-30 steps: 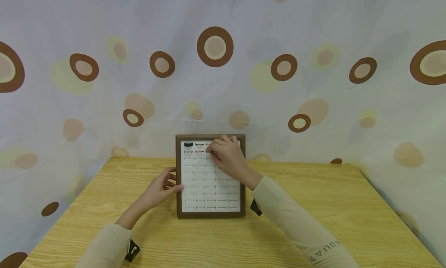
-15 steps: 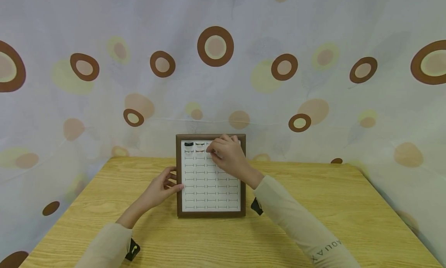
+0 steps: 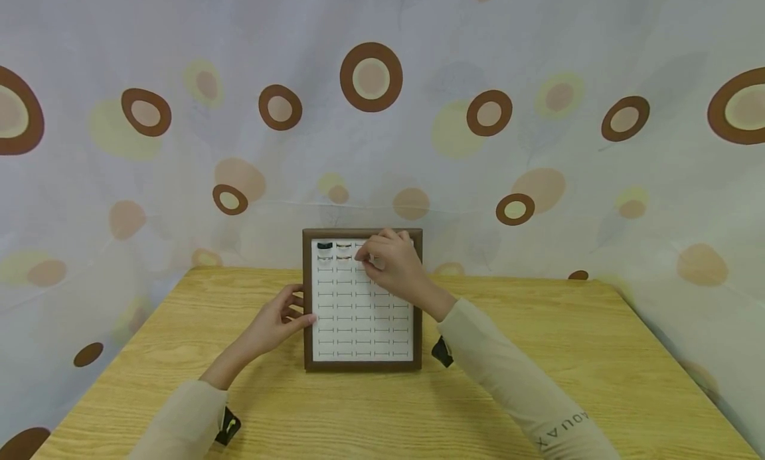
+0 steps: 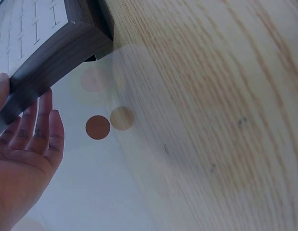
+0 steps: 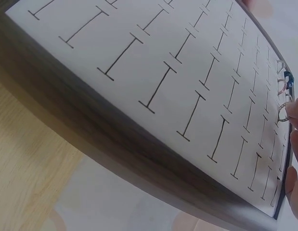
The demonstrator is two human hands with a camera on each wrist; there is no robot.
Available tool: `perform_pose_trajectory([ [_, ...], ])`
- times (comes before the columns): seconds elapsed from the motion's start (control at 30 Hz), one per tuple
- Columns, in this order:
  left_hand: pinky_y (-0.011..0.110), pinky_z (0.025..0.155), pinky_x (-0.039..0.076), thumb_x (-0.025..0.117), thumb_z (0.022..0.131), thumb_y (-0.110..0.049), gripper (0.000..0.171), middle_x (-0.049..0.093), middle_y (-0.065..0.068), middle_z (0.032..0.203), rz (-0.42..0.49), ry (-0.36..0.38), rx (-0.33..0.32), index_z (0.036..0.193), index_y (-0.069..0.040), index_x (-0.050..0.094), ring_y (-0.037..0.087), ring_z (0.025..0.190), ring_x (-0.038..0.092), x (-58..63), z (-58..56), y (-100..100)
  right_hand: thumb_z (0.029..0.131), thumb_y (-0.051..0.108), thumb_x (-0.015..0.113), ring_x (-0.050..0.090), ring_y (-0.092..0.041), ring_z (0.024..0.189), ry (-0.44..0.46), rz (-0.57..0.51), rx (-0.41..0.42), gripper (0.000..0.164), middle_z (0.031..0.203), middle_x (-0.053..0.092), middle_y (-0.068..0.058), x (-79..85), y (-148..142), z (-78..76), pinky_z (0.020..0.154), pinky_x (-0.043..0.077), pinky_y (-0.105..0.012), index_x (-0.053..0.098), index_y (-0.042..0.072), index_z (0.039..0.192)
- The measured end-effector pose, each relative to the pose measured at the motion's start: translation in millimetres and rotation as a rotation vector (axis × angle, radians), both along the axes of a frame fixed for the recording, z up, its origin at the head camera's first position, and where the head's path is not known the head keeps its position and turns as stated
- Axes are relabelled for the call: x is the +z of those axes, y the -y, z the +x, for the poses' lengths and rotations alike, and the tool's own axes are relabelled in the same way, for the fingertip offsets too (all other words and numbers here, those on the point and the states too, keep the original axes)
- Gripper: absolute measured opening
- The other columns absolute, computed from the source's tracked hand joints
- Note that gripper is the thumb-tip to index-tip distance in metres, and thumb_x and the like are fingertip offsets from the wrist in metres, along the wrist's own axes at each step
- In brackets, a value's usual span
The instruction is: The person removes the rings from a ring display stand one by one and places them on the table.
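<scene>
A ring display board [image 3: 363, 314] with a brown frame and a white slotted face stands upright on the table. Its left edge is held by my left hand [image 3: 277, 324], thumb on the front and fingers at the side and back, as the left wrist view also shows. At the second row, my right hand [image 3: 391, 264] pinches a thin ring [image 5: 283, 112] against the face, in the third slot from the left. A wide black ring [image 3: 325, 246] and several thin rings sit in the top-left slots. My right hand hides part of the upper right slots.
The wooden table [image 3: 538, 367] extends on both sides of the board and in front of it. Right behind its far edge hangs a pale curtain [image 3: 418, 154] with brown circles. Black wrist devices [image 3: 442, 352] are worn under both forearms.
Both hands keep almost the same places on the board, and the right hand stays at the same slot. The head view has shifted very slightly.
</scene>
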State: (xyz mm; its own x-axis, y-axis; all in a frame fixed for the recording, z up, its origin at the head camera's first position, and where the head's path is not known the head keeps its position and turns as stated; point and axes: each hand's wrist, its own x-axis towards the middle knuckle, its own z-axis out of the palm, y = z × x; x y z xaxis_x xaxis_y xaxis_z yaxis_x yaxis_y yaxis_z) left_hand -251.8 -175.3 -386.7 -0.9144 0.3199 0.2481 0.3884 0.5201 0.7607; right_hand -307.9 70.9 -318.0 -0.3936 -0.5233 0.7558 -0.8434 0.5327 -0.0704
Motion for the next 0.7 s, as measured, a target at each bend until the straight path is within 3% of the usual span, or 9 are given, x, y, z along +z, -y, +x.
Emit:
perform_pose_trajectory([
  [0.2, 0.037, 0.078, 0.052, 0.064, 0.086, -0.023, 0.059, 0.060, 0.020, 0.111, -0.002, 0.007, 0.004, 0.133, -0.002, 0.035, 0.026, 0.092, 0.063, -14.1, -11.8, 7, 0.076, 0.002, 0.069, 0.051, -0.014, 0.081, 0.072, 0.008, 0.019, 0.013, 0.082, 0.068, 0.004, 3.3, -1, 2.4, 0.072, 0.031, -0.034, 0.068, 0.014, 0.082],
  [0.47, 0.037, 0.078, 0.052, 0.064, 0.086, -0.026, 0.060, 0.060, 0.020, 0.111, 0.003, 0.003, 0.002, 0.133, -0.003, 0.035, 0.026, 0.091, 0.063, -14.7, -13.2, 8, 0.077, 0.001, 0.069, 0.053, -0.017, 0.086, 0.133, -0.009, 0.072, 0.014, 0.084, 0.068, 0.002, 8.5, -4, 3.3, 0.079, 0.039, -0.040, 0.068, 0.012, 0.084],
  [0.7, 0.040, 0.078, 0.052, 0.063, 0.087, -0.019, 0.058, 0.059, 0.022, 0.112, -0.011, 0.002, 0.013, 0.134, 0.000, 0.034, 0.030, 0.092, 0.063, -8.0, -6.8, 3, 0.075, -0.001, 0.069, 0.056, -0.019, 0.085, 0.108, -0.025, 0.109, 0.013, 0.081, 0.068, 0.000, 12.3, -10, 5.5, 0.083, 0.040, -0.042, 0.068, 0.009, 0.082],
])
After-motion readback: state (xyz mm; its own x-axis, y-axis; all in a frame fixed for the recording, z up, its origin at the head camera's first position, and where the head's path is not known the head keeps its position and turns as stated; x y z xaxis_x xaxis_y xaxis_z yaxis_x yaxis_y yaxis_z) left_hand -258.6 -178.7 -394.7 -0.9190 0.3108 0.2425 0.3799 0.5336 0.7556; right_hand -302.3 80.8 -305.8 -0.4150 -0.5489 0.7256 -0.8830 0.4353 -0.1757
